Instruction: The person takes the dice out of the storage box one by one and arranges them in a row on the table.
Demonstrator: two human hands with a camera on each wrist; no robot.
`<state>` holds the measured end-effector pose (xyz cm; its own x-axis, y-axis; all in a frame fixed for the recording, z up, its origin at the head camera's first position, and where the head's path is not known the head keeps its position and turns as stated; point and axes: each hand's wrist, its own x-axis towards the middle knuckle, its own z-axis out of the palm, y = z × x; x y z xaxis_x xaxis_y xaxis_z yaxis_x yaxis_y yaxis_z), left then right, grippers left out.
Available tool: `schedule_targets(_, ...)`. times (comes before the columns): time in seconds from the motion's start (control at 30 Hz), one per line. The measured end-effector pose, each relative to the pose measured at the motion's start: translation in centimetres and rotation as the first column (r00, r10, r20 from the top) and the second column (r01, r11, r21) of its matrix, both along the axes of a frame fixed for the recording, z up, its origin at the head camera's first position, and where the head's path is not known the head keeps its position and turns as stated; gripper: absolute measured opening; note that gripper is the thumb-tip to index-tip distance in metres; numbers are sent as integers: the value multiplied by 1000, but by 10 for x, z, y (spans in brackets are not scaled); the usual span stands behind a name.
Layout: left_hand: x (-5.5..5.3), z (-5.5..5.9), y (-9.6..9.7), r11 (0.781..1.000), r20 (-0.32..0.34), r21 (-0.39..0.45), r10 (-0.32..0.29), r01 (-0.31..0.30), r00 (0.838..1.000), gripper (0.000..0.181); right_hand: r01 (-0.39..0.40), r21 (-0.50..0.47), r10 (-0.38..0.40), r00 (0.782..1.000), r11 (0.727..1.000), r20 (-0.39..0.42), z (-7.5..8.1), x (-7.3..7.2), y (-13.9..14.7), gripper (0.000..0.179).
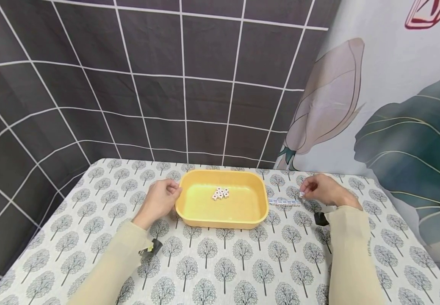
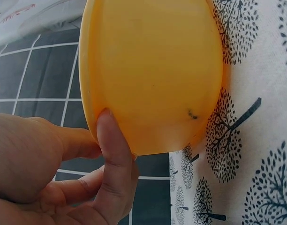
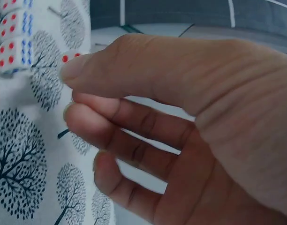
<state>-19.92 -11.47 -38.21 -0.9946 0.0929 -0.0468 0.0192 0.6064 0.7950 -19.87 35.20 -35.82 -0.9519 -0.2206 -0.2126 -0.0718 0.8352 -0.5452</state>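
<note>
A yellow plastic basin [image 1: 220, 222] stands on the tablecloth with several white dice [image 1: 220, 193] clustered inside it. My left hand [image 1: 160, 201] pinches the basin's left end at the rim; in the left wrist view a fingertip [image 2: 106, 122] lies against its wall. To the right of the basin, a straight row of white dice [image 1: 284, 202] runs toward my right hand [image 1: 324, 189]. That hand pinches a single die [image 3: 71, 56] between thumb and fingers, just off the row's right end. Red pips show on it, while most of it is hidden behind the thumb.
The table is covered by a white cloth [image 1: 223, 271] printed with grey trees. Behind it hangs a dark curtain [image 1: 147, 97] with a white grid, and a flower-printed curtain [image 1: 391, 127] hangs at the right. A black strap [image 1: 320, 219] sits at the right wrist.
</note>
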Motion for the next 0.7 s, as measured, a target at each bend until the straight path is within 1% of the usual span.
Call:
schedule_targets(0.13, 0, 0, 0, 1000, 10, 2, 1, -1, 1000, 20, -20, 38, 20, 1000, 999, 8, -4, 0, 3, 10)
schedule_targets(0.27, 0, 0, 0, 1000, 1, 7, -6, 6, 1000, 20, -40, 57, 38, 999, 998, 25, -6, 0, 4, 9)
schedule_targets(0.37, 1, -1, 0, 1000, -7, 8, -11, 11, 1000, 19, -40, 57, 37, 998, 998, 55, -7, 1, 4, 10)
schedule_targets(0.5, 1, -1, 0, 1000, -1, 6, -12, 12, 1000, 19, -37, 49, 32, 995, 998, 90, -8, 1, 3, 12)
schedule_targets(0.7, 0, 0, 1, 1000, 15, 10, -11, 11, 1000, 20, -23, 51, 17, 993, 998, 114, -9, 0, 2, 13)
